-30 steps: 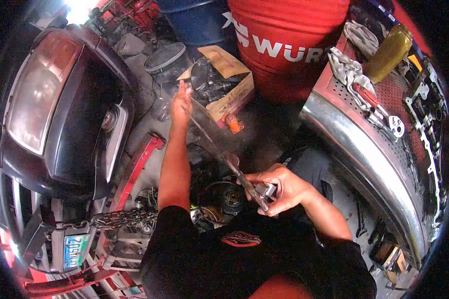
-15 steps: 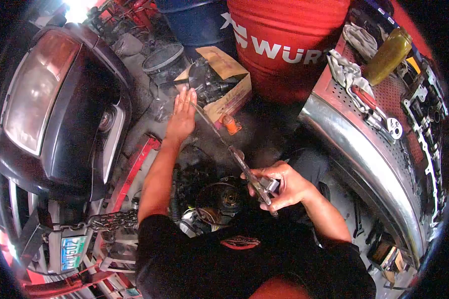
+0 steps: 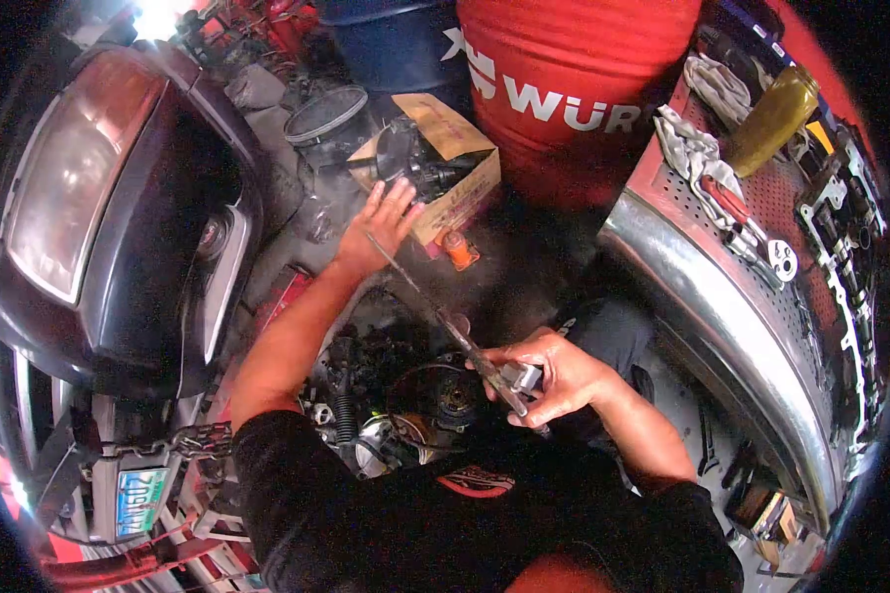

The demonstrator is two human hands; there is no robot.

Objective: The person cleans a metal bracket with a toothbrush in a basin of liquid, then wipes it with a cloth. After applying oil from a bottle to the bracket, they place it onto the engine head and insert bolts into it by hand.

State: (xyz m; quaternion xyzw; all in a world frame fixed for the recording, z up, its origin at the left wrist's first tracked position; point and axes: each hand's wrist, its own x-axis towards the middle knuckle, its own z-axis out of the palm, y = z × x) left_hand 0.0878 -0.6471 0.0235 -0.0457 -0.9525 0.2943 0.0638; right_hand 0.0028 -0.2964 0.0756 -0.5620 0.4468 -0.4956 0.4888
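- Left hand (image 3: pixel 379 223) has spread its fingers, holding nothing, seemingly free near the carton (image 3: pixel 473 194).
- Right hand (image 3: pixel 564 373) keeps grasping the long-nozzled blow gun (image 3: pixel 487 366).

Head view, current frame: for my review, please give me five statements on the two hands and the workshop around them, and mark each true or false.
1. The right hand grips a long-nozzled tool. True.
2. The left hand is clenched in a fist. False: it is open, with nothing gripped in it.
3. The cardboard box has its top flap open. True.
4. The yellowish bottle is inside the cardboard box. False: it is on the perforated surface at the right of the picture.
5. The red drum bears white lettering. True.
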